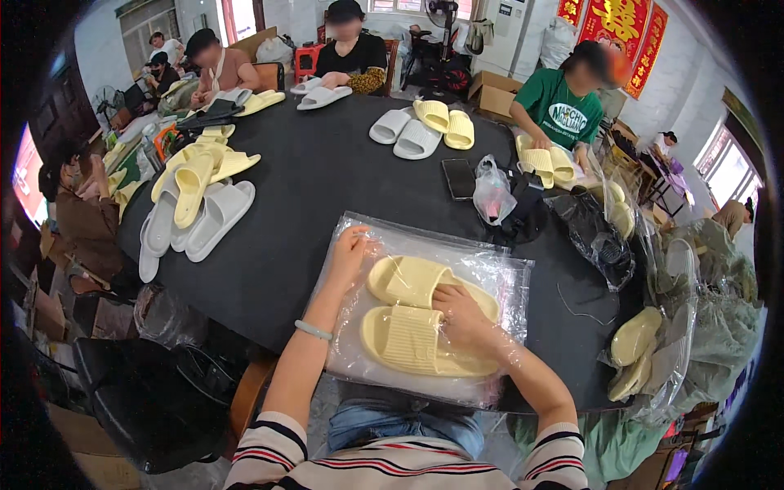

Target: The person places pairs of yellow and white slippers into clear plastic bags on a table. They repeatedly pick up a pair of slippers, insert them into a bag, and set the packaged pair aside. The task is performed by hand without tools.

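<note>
A pair of pale yellow slippers, the far slipper (408,279) and the near slipper (400,339), lies side by side in a clear plastic bag (347,351) at the table's near edge. The ribbed straps are to the left. My right hand (465,318) reaches in from the bag's right side, its fingers bent at the strap openings and partly hidden by the far strap. At the bag's upper left, my left hand (351,253) has its fingers closed on the plastic edge. More clear bags are stacked flat beneath.
Piled yellow and grey slippers (196,192) lie on the left of the black table (318,163). A phone (458,179), a small plastic bag (493,192) and a black bag (592,237) lie right. A co-worker in green (563,106) handles yellow slippers; others sit around the table.
</note>
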A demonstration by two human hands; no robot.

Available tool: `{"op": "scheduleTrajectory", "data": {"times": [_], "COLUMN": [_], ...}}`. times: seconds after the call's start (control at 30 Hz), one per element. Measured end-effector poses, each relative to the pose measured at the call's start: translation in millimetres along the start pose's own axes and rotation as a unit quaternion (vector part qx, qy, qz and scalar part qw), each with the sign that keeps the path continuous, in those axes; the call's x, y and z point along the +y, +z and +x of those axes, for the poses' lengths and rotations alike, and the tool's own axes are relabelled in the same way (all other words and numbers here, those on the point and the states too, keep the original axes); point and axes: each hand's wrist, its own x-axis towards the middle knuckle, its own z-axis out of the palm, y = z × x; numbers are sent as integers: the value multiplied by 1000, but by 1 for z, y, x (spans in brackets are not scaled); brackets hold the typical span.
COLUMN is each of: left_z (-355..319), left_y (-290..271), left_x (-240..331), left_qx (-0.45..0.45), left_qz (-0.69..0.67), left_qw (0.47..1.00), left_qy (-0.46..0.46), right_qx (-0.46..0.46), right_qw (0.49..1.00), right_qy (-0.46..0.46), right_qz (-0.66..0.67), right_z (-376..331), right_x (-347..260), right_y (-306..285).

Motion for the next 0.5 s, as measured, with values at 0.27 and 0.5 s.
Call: {"op": "scheduleTrajectory", "data": {"times": [0.27, 0.5], "left_z": [-8, -12], "left_y": [15, 11], "left_x": [18, 30], "left_qx": [-7, -18], "left_qz": [-86, -176], "left_qw": [996, 982], "left_qy": [-15, -62], "right_qx": [30, 55], "right_qw": [988, 982], "right_qy": [150, 179], "right_qz": [-25, -23], "right_z": [-94, -102], "right_x": [37, 37], "right_y": [-19, -21]}}
